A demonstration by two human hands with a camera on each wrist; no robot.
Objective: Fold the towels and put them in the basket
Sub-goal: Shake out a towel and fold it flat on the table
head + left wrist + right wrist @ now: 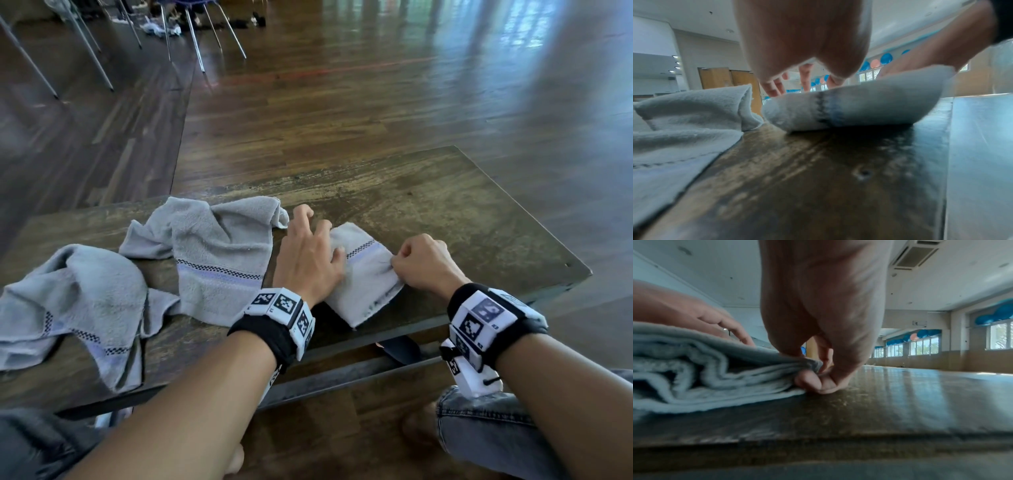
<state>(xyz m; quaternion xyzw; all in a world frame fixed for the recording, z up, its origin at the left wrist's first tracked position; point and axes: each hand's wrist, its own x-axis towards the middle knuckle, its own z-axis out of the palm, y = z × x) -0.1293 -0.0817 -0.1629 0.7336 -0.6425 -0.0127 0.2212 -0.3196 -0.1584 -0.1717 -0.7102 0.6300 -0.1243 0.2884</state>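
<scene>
A folded grey towel [368, 274] with a checked stripe lies near the front edge of the wooden table [445, 212]. My left hand [315, 240] rests on its left side with fingers spread, pressing it down. My right hand [397, 263] pinches the towel's right edge between thumb and curled fingers. The right wrist view shows that pinch [813, 378] on the stacked layers of the folded towel [705, 369]. In the left wrist view the folded towel [859, 107] bulges under my palm. Two unfolded grey towels lie crumpled to the left, one in the middle [212, 253] and one at the far left [75, 301]. No basket is in view.
The table's right corner [582, 270] is close to my right hand. Bare tabletop stretches behind and to the right of the folded towel. Metal chair legs [195, 41] stand on the wooden floor far back left. My knees in jeans [479, 428] are below the table's front edge.
</scene>
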